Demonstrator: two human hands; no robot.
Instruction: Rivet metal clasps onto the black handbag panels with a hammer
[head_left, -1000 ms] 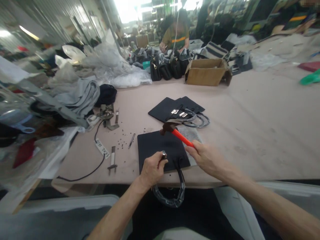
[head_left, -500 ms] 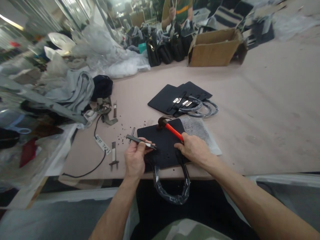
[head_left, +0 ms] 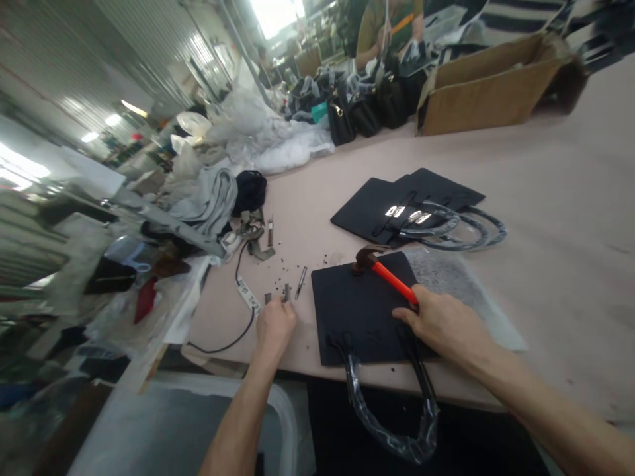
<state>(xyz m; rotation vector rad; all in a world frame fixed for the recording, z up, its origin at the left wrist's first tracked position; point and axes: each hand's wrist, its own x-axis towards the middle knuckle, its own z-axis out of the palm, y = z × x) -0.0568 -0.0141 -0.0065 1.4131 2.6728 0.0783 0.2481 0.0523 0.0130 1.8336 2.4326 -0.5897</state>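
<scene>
My right hand (head_left: 449,324) is closed around the red-orange handle of a claw hammer (head_left: 394,281). The hammer's dark head rests on a flat black bag panel (head_left: 364,307). A handle loop (head_left: 391,436) wrapped in clear plastic hangs from the panel over the table edge. Left of the panel, my left hand (head_left: 275,324) is low on the table, fingers closed and partly hidden. The end of a metal punch (head_left: 286,292) sticks out at its fingertips, and another metal tool's end (head_left: 268,298) shows beside it. A thin metal rod (head_left: 301,282) lies just to the right.
More black panels with handles (head_left: 367,208) lie beyond. A cardboard box (head_left: 491,92), finished black bags (head_left: 341,122) and a person (head_left: 391,30) are at the back. Plastic and cloth (head_left: 208,201) pile up at left, near a labelled cord (head_left: 248,295). White sheet (head_left: 461,291) lies under the panel.
My left hand has moved off the black panel, leftwards to the tools on the table, with the punch. My right hand still holds the hammer on the panel. The view has swung left.
</scene>
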